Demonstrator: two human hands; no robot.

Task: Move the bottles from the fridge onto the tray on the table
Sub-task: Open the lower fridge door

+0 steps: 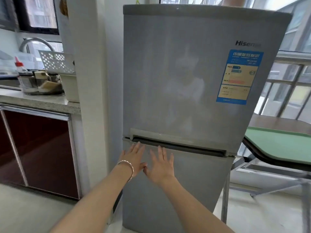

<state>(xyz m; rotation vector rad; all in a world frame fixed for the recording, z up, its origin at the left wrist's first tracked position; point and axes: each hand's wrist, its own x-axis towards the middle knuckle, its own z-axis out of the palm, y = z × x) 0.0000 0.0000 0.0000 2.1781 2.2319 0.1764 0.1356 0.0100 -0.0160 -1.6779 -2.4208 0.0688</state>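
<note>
No bottles show, because both doors of the fridge [193, 98] are closed; they are probably inside. The green tray [279, 145] waits bare on the table [276, 122] just right of the fridge, likely so each carry is short. The left hand [133, 158] and right hand [161, 165] are in front of the fridge's lower door, just under the handle slot [178, 145]. All fingers are spread flat and hold nothing. The 2 thumbs touch.
</note>
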